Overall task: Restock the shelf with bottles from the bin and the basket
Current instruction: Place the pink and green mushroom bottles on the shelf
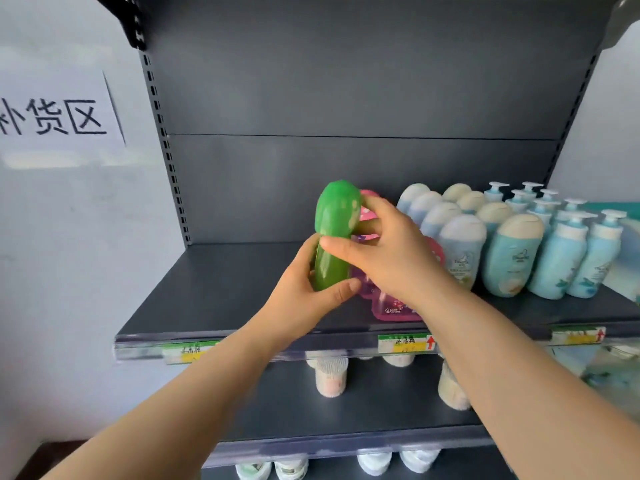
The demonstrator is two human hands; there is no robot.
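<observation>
Grey shelf [214, 289]: green bottle [334, 233] upright above it, left hand [304, 299] wrapping its base, right hand [384, 251] pinching mid-body. Probably light, slick plastic; best gripped low.

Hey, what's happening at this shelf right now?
A person is restocking a store shelf. Both hands are on a green bottle: the left hand grips its lower part and the right hand holds it higher up, keeping it upright over the shelf just left of some pink bottles. Whether it already rests on the shelf cannot be told. Rows of light blue bottles fill the right side, while the left part of the shelf is bare.
</observation>
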